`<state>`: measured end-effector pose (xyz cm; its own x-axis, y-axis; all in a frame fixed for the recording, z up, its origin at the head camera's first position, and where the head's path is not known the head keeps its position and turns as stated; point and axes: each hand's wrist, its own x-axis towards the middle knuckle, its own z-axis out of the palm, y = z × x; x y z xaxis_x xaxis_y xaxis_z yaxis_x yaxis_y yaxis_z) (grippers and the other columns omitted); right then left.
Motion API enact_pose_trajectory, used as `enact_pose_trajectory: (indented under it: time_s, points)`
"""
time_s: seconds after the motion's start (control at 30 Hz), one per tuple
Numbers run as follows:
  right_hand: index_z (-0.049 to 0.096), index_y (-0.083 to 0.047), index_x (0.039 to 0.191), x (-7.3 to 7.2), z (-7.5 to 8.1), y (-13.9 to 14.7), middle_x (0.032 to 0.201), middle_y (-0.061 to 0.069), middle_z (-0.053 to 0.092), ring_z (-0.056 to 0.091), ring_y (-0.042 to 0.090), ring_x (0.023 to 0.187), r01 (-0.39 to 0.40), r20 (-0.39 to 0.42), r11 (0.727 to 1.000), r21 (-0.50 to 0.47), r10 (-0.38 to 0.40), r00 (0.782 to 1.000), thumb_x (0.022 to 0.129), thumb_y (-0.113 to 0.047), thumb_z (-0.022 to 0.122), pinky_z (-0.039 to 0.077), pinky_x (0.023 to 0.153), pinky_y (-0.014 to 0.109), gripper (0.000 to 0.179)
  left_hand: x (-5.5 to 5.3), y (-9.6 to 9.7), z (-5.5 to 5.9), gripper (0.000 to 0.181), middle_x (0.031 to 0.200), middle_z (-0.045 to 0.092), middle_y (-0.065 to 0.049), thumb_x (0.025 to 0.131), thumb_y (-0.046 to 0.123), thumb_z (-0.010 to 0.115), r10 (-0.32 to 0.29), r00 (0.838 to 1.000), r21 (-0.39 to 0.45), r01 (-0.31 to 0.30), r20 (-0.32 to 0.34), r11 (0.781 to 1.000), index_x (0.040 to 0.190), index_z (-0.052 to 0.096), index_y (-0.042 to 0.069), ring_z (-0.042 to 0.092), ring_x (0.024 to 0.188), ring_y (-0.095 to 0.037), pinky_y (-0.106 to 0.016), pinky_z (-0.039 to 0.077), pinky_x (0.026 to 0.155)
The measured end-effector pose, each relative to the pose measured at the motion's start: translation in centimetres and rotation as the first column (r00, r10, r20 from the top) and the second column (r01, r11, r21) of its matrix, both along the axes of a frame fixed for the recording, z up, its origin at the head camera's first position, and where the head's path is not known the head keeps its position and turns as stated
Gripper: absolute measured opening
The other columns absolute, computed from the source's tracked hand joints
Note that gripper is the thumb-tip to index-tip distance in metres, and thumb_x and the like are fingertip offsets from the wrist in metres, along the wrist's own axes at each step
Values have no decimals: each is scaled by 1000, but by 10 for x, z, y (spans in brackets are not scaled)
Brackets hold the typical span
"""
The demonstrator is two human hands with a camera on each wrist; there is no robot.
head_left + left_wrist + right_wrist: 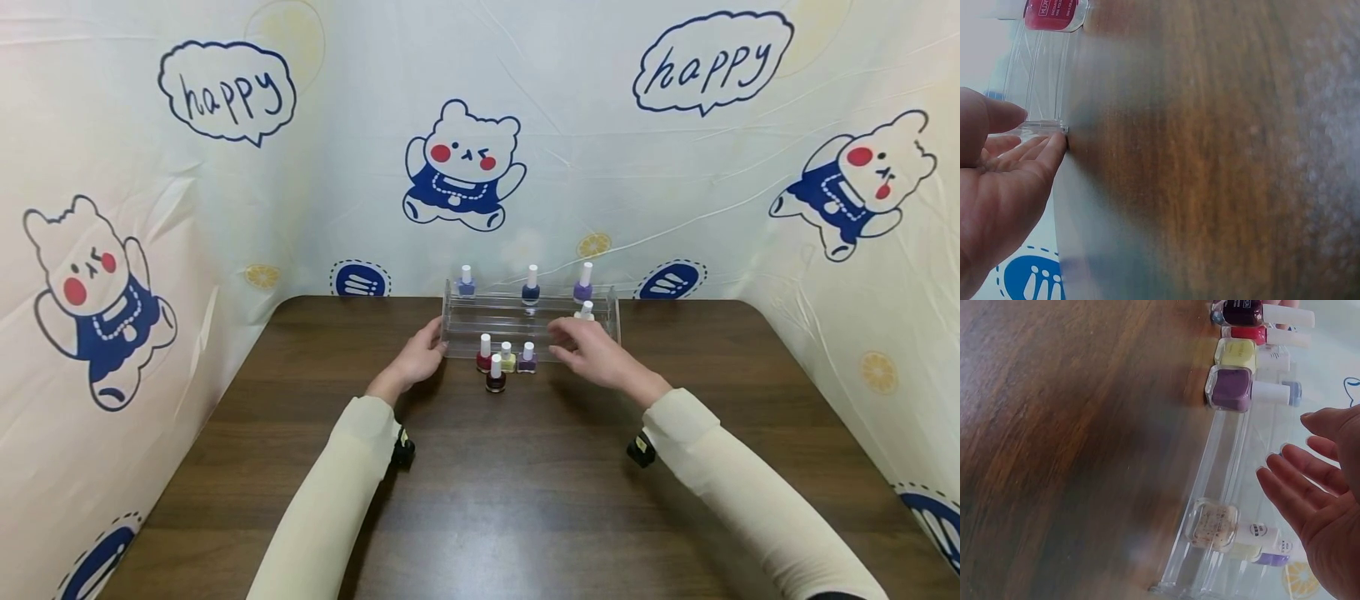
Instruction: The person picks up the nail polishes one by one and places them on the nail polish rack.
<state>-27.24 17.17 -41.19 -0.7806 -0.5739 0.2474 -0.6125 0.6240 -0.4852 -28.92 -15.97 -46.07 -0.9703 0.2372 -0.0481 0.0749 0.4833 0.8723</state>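
Observation:
A clear tiered rack (487, 325) stands at the back of the table. My left hand (420, 357) is at its left end, with mostly straight fingers (1054, 150) touching the end panel. Over the right part of the rack, my right hand (592, 352) holds nothing, its fingers (1285, 481) loosely extended. Below it in the right wrist view, a beige glitter nail polish bottle (1212, 525) sits on a low tier. In front of the rack stand red (484, 360), yellow (507, 363), purple (527, 364) and dark red nail polish bottles (495, 382).
Along the top tier are a light blue bottle (467, 287), a dark blue bottle (531, 292) and a violet bottle (582, 290). A patterned cloth (465, 75) hangs behind and beside the brown table (510, 500).

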Motion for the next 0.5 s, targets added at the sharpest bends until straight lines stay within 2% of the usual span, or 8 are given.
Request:
enact_pose_trajectory:
  time_s: [0.2,0.5]
  points:
    - [63,4,125,-2,0,-8,117,21,70,70,30,103,-18,5,1000,-3,18,1000,97,-8,68,58,91,47,31,1,0,1,58,161,35,-26,107,0,38,2,1000,7,-2,-18,1000,162,19,-1,41,145,-38,-48,35,119]
    - [63,4,124,-3,0,-16,118,23,70,70,30,104,-23,8,1000,-5,23,1000,97,-6,69,59,92,45,30,2,0,3,58,162,34,-24,108,2,39,11,1000,-5,-11,1,1000,162,19,2,41,146,-36,-48,35,119]
